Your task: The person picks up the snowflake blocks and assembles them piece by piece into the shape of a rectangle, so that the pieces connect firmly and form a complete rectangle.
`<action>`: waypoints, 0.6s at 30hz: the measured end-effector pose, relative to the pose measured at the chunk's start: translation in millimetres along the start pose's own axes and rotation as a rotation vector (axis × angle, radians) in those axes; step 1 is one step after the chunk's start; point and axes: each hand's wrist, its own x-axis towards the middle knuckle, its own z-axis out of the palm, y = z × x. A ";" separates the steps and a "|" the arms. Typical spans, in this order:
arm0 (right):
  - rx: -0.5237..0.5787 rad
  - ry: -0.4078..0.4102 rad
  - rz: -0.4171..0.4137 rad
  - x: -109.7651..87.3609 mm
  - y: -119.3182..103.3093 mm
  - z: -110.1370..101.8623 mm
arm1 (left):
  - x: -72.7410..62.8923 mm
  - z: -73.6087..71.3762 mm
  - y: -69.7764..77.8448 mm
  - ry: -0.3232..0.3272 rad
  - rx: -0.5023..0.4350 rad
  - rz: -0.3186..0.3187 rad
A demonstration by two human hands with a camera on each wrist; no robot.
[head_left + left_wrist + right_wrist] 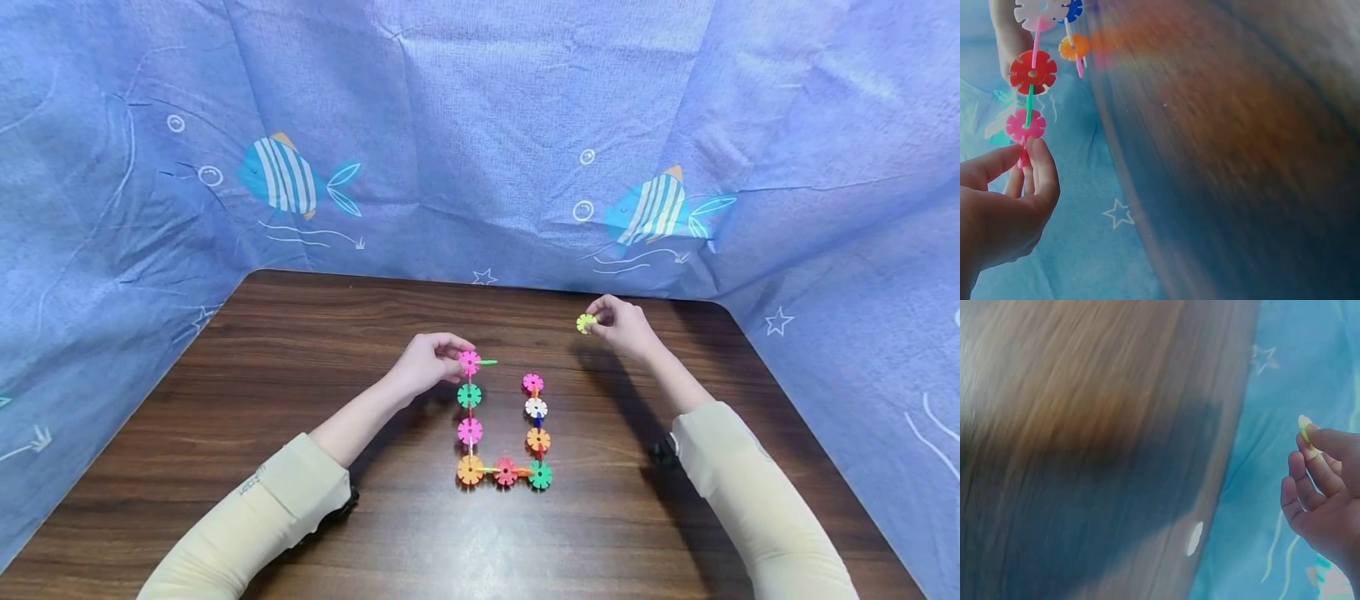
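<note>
A U-shaped chain of colourful notched plastic discs lies in the middle of the table in the head view, with an orange disc at one lower corner and a green disc at the other. At the top of its left column my left hand pinches a pink disc, from which a green disc seen edge-on sticks out to the right. The right column ends in another pink disc. Further back on the right, my right hand pinches a loose yellow disc between thumb and fingertips, apart from the chain.
The brown wooden table reaches back to a blue cloth printed with fish and stars, which hangs behind it and along both sides. Dark wrist bands show beneath both light sleeves.
</note>
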 end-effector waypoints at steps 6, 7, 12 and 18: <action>0.040 0.012 -0.007 -5.9 -27.3 -3.6 | 1.7 0.6 0.0 0.002 -0.005 0.018; 0.051 0.012 -0.008 -6.7 -31.4 -3.4 | 2.1 0.7 0.0 0.001 -0.005 0.020; 0.124 0.011 -0.019 -11.1 -52.2 0.4 | 3.3 1.5 1.8 0.007 -0.003 0.034; 0.238 -0.009 -0.022 -17.8 -72.8 7.8 | 4.2 4.1 4.6 0.014 -0.011 0.053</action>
